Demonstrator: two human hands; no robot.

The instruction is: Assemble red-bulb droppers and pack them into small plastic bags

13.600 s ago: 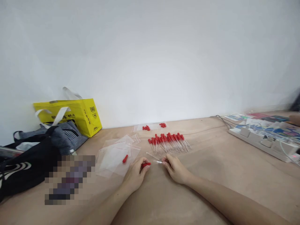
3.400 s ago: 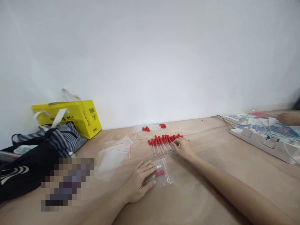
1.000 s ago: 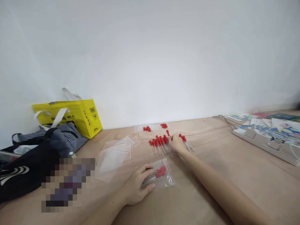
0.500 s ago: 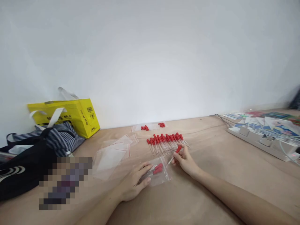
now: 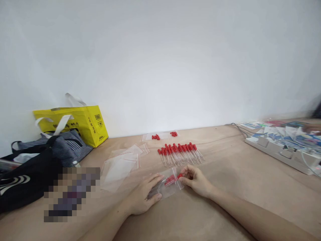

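My left hand (image 5: 144, 194) lies over the closed end of a clear zip bag (image 5: 168, 191), its fingers and thumb holding it against the table. Inside the bag lie droppers with red rubber bulbs (image 5: 169, 180); their tips run under my left hand. Between the thumb and fingers of my right hand (image 5: 197, 180) is the red bulb of another dropper (image 5: 180, 175), at the bag's open end. Its glass tube is in the bag. Beyond my hands a row of red-bulbed droppers (image 5: 179, 148) lies side by side, tips toward me.
Flat clear zip bags (image 5: 120, 169) lie left of the row. Small red bulbs (image 5: 155, 137) sit on a bag by the wall. A yellow bag (image 5: 94, 125), striped bag (image 5: 77, 147) and black bag (image 5: 32, 177) stand left. A white power strip (image 5: 276, 152) and packets (image 5: 286, 133) lie right.
My right hand has moved left and toward me, sliding the dropper's tube into the bag. My left hand has stayed on the bag.
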